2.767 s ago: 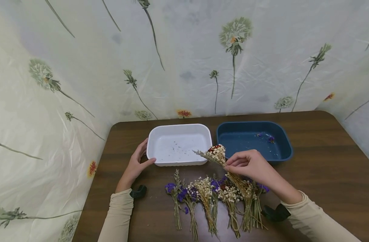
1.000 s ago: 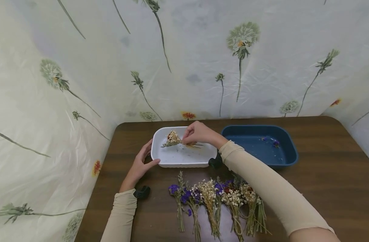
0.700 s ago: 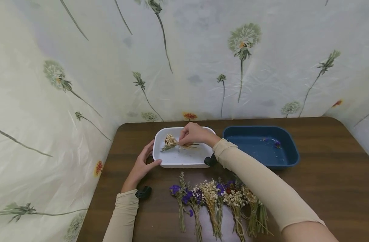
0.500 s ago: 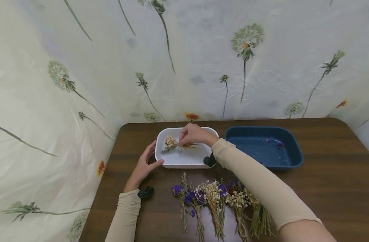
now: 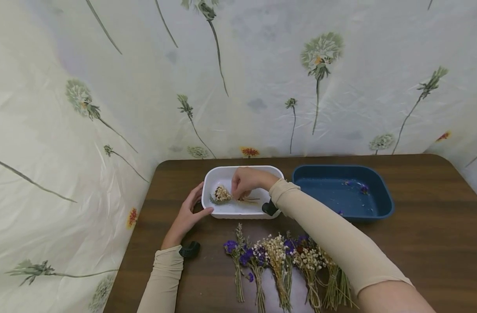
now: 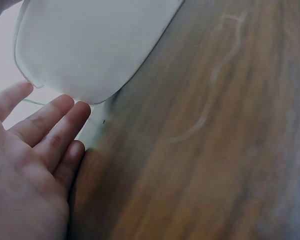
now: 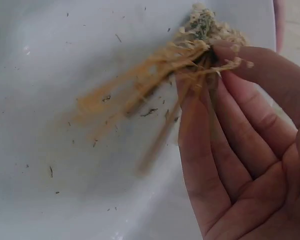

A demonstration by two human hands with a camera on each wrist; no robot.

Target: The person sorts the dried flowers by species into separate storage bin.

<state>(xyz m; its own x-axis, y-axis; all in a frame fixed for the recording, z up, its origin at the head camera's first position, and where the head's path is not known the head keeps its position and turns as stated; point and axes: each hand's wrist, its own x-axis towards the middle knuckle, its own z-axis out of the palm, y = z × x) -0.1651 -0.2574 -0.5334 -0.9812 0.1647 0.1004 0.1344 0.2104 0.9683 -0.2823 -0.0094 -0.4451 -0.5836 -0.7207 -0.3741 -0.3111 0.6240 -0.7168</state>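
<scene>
My right hand (image 5: 246,181) is inside the white plastic basin (image 5: 242,216), pinching a small dried flower bunch (image 5: 221,194) by its stems. In the right wrist view, thumb and forefinger grip the bunch (image 7: 205,30) just below its cream blossoms, and the tan stems fan out over the basin floor. My left hand (image 5: 187,216) rests against the basin's left end, thumb at the front rim. Seen from the left wrist, the fingers of that hand (image 6: 40,135) are nearly straight, fingertips touching the basin's outer wall (image 6: 90,45).
Several tied dried bunches (image 5: 275,252), with purple, cream and red blossoms, lie in a row in front of the basins. To the right stands a dark blue basin (image 5: 351,216) with a few purple petals. A floral sheet (image 5: 254,78) hangs behind the brown table (image 5: 430,208).
From above the table, my right hand carried the flower bunch leftward into the white basin, then lowered it slightly. The left hand stays at the basin's end. The head view shifted a little.
</scene>
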